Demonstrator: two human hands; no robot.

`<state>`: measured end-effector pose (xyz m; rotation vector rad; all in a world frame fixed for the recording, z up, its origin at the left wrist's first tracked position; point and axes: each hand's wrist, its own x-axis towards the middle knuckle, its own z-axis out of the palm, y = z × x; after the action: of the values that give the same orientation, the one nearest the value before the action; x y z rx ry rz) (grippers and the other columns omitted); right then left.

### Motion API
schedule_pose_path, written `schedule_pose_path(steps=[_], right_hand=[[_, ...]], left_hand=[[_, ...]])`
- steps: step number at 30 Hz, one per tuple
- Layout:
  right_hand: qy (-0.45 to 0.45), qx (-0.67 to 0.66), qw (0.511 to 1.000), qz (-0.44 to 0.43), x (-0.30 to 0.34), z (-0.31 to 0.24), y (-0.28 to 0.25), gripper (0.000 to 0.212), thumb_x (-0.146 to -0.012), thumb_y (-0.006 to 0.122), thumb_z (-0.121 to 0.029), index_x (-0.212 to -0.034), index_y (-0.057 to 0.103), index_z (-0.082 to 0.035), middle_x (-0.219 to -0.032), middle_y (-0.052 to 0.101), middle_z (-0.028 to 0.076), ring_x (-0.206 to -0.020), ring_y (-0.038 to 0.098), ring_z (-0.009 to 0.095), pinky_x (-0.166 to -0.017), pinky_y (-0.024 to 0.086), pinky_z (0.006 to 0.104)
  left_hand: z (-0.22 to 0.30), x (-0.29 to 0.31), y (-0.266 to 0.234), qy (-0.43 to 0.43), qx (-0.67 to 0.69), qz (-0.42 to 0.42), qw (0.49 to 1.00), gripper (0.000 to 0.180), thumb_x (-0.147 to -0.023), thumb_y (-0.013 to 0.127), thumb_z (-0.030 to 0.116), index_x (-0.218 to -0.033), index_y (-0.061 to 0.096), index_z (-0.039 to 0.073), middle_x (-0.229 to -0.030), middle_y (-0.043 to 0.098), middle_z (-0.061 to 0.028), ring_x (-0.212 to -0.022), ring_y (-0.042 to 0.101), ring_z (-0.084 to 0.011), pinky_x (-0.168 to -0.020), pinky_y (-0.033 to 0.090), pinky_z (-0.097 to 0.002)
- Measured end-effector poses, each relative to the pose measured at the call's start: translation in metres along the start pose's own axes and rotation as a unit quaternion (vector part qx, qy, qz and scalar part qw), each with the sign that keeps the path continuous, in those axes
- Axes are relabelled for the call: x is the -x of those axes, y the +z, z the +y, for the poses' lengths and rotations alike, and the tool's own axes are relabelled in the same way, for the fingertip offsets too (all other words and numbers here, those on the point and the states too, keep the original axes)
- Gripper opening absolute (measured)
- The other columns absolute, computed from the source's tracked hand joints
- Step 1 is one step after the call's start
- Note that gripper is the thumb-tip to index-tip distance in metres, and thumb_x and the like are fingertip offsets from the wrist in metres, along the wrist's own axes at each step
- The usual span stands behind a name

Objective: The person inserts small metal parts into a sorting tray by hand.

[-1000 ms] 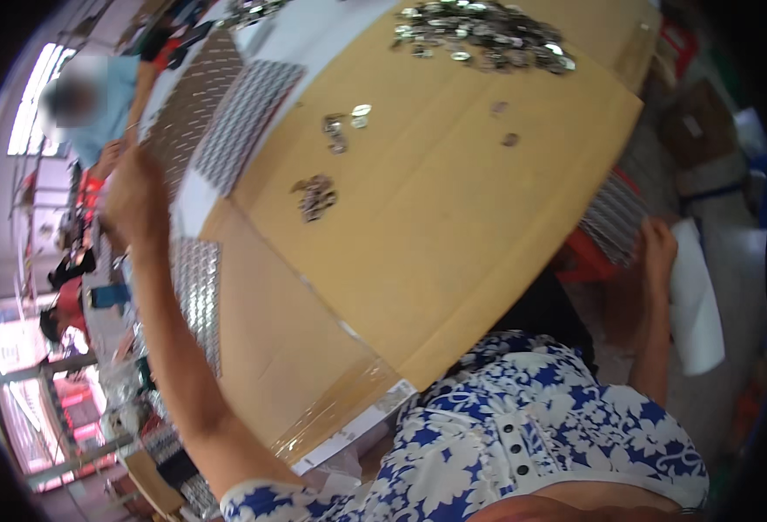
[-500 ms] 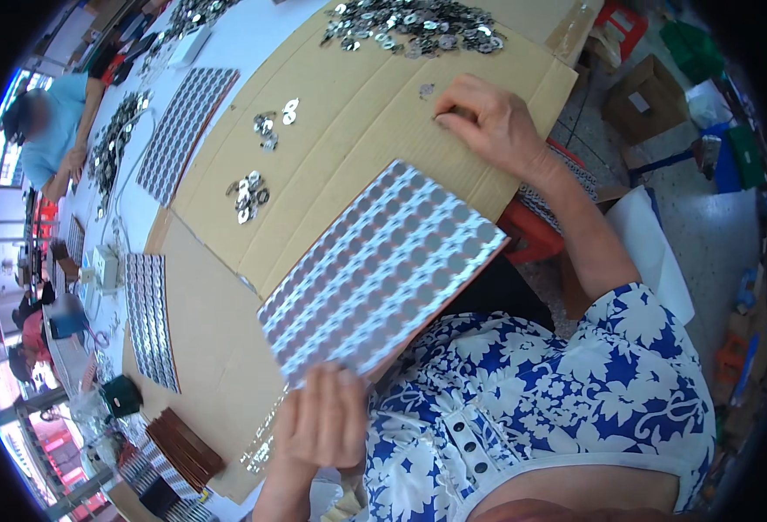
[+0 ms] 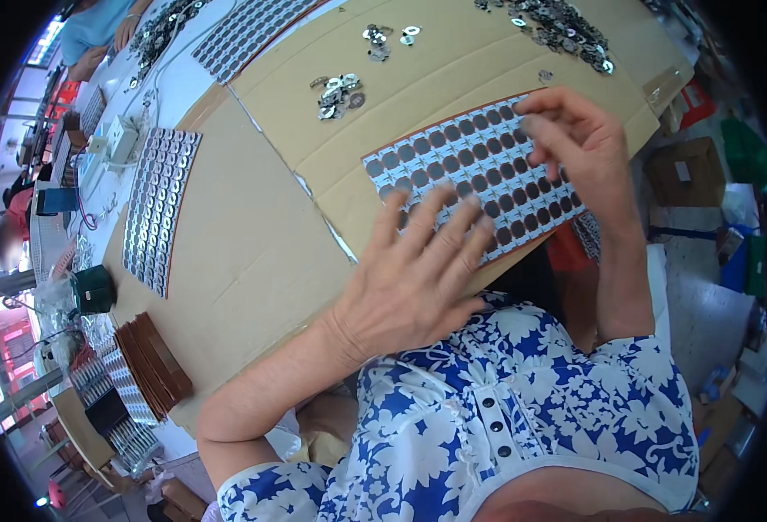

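A rectangular board (image 3: 479, 155) with rows of dark round spots on a pale silvery ground lies on the cardboard in front of me. My left hand (image 3: 418, 274) is over its near left part, open, the fingers spread and slightly blurred; whether they touch the surface I cannot tell. At the far right edge of the board is my right hand (image 3: 579, 143), loosely bent with fingers apart and no object visible in it. Beyond the board lie a small heap of metal washer-like pieces (image 3: 340, 96) and another small cluster (image 3: 377, 39).
A large pile of metal pieces (image 3: 566, 35) lies at the far right of the cardboard sheet (image 3: 244, 252). Similar boards rest at the left (image 3: 161, 209) and far left (image 3: 248, 35). Brown stacked strips (image 3: 150, 365) stand near the table's left edge. Another person's arm (image 3: 127, 30) shows at upper left.
The board, tilted in my left hand before, now lies flatter and farther right. My left hand has let go and moved over it; my right hand has come to its far edge. The view has shifted.
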<state>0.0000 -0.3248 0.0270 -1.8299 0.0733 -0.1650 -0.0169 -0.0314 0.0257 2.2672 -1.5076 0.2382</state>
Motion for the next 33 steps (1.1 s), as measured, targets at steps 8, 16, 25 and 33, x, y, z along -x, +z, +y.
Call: schedule_pose_path(steps=[8,16,25,33], right_hand=[[0.059,-0.046,0.986,-0.151,-0.009,-0.015,0.073,0.013,-0.103,0.079,-0.004,-0.114,0.079,0.004,-0.091,0.078,0.004,-0.079,0.073,0.007,-0.065,0.06,0.0237],[0.052,0.054,0.987,-0.143,0.003,-0.022,0.085,0.011,-0.101,0.081,0.001,-0.112,0.08,0.002,-0.087,0.079,0.0,-0.074,0.068,0.003,-0.066,0.055,0.0215],[-0.041,0.131,0.98,-0.141,0.012,-0.026,0.096,0.012,-0.099,0.082,0.002,-0.11,0.081,0.0,-0.091,0.076,0.001,-0.074,0.066,0.004,-0.065,0.051,0.0226],[-0.214,0.199,0.95,-0.106,0.02,-0.013,0.082,0.02,-0.092,0.083,0.005,-0.111,0.08,0.001,-0.091,0.071,0.01,-0.077,0.07,0.021,-0.066,0.053,0.0349]], left_hand=[[0.026,0.007,0.025,-0.077,0.036,-0.095,0.992,0.074,-0.103,0.071,0.048,-0.163,0.06,0.005,-0.171,0.051,-0.0218,-0.162,0.04,-0.0481,-0.127,0.027,-0.0772],[0.039,0.009,0.03,-0.093,0.008,-0.09,0.992,0.079,-0.098,0.075,0.051,-0.164,0.059,0.01,-0.169,0.053,-0.0136,-0.162,0.04,-0.0428,-0.127,0.021,-0.0817],[0.04,0.012,0.03,-0.074,0.0,-0.084,0.994,0.07,-0.1,0.073,0.052,-0.156,0.066,0.01,-0.159,0.059,-0.0127,-0.157,0.045,-0.0397,-0.127,0.021,-0.0844],[0.047,0.006,0.031,-0.054,0.024,-0.086,0.995,0.064,-0.104,0.068,0.047,-0.153,0.068,0.005,-0.156,0.061,-0.0189,-0.156,0.045,-0.0469,-0.125,0.026,-0.0862]])
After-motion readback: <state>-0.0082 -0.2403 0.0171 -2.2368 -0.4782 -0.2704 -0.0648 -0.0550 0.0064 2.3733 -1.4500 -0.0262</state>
